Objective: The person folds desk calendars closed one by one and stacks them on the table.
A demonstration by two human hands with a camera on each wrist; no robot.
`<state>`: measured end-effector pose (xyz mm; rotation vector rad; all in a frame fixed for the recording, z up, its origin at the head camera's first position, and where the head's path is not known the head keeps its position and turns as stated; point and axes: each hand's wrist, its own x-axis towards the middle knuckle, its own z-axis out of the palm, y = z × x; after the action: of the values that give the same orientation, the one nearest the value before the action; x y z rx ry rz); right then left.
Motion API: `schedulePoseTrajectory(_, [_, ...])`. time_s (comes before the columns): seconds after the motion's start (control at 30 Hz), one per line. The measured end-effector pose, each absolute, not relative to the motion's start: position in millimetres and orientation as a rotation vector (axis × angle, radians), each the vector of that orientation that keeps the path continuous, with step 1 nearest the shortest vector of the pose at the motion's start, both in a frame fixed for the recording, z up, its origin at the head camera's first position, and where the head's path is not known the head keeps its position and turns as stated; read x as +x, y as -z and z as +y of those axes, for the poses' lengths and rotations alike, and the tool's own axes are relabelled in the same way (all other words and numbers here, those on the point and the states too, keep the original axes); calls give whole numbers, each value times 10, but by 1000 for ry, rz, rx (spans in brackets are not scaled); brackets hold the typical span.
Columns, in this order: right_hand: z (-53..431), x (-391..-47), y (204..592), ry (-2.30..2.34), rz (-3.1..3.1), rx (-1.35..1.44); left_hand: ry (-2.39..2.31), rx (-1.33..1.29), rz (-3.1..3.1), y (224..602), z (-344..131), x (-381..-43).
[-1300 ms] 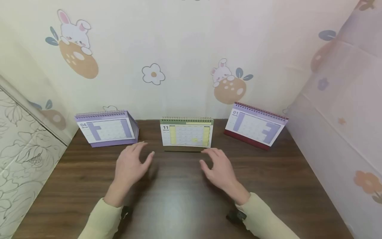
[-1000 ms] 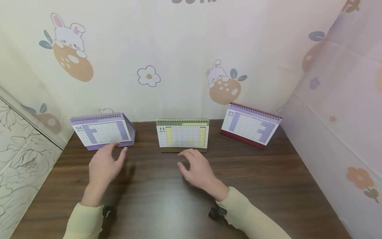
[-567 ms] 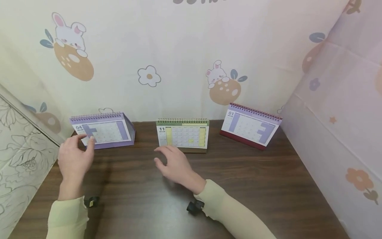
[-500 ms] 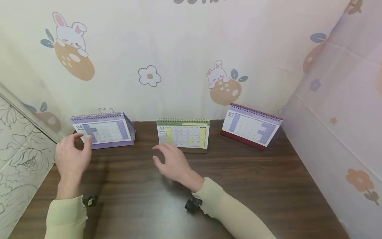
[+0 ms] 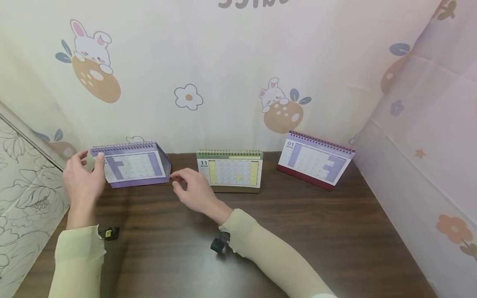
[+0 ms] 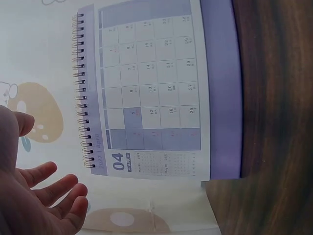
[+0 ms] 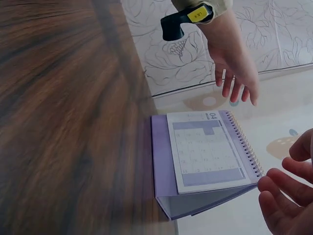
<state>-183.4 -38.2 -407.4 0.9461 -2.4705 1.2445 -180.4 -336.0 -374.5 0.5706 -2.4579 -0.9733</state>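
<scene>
A purple desk calendar (image 5: 136, 165) showing 04 stands on the wooden table at the left. My left hand (image 5: 85, 178) is at its left end, thumb and fingers spread apart near the top corner. In the left wrist view the calendar's April page (image 6: 151, 83) faces me, and the left fingers (image 6: 58, 191) hold nothing. Near the calendar's lower right corner is my right hand (image 5: 195, 190), fingers loosely bent. The right wrist view has the right fingers (image 7: 286, 196) apart from the calendar's spiral edge, with nothing between them.
A green-topped desk calendar (image 5: 231, 171) showing 11 stands mid-table, just right of my right hand. Farther right is a calendar with a dark red base (image 5: 316, 159), showing 01. A patterned curtain (image 5: 223, 49) hangs behind the wooden table (image 5: 261, 231).
Both hands have moved left. The left hand went from in front of the purple calendar to its left end; the right passed the middle calendar toward the purple one's right end.
</scene>
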Motion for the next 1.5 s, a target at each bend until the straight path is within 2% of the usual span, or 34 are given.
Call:
schedulePoseTrajectory(0.37, [-737,-2063,4011,-1280,-2512,851,1016,687,-2483,3717,-3431,-1926])
schedulePoseTrajectory(0.63, [-923,-2352,4069,-1392,-2686,639,1357,874,-2362,3788,-3459,-2048])
schedulePoseTrajectory(0.8, [-992,-2444,4079,-1495,-2753,605,1479,889,-2309,3863,-3482,-2120])
schedulePoseTrajectory(0.97, [-1059,-2451,4055,-1701,-2785,584,1608,917,-2187,3898,-3518,-2168])
schedulePoseTrajectory(1.2, [-1090,-2398,4093,-1951,-2766,392,1563,912,-2196,3930,-3561,-2178])
schedulePoseTrajectory(1.5, [-1094,-2332,4113,-1898,-2785,382,1567,924,-2129,3969,-3570,-2164])
